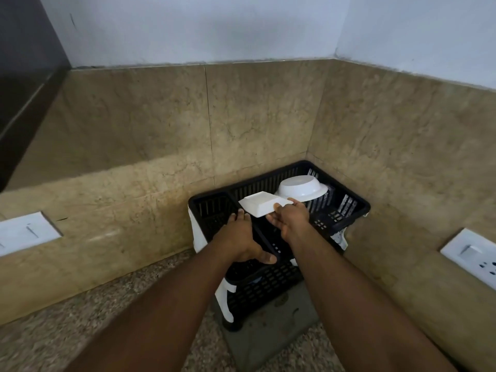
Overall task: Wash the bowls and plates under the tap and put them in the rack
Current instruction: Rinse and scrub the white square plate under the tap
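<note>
I am pinching the near edge of a white square dish [261, 207] in my right hand [291, 220], thumb on top and fingers under, holding it upside down over the middle of the black plastic rack [357, 204], presumably so it drains. My left hand [243, 242] is lying open, gripping nothing, on the rack's divider bar, likely steadying it. A white round bowl [302, 187] is already sitting inverted at the rack's far side, beyond the dish, nearest the tiled corner.

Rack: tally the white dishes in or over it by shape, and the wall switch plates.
Round bowl, upside down in the rack: 1
Square dish, held in the right hand: 1
Wall switch plates: 2
Total: 4
</note>
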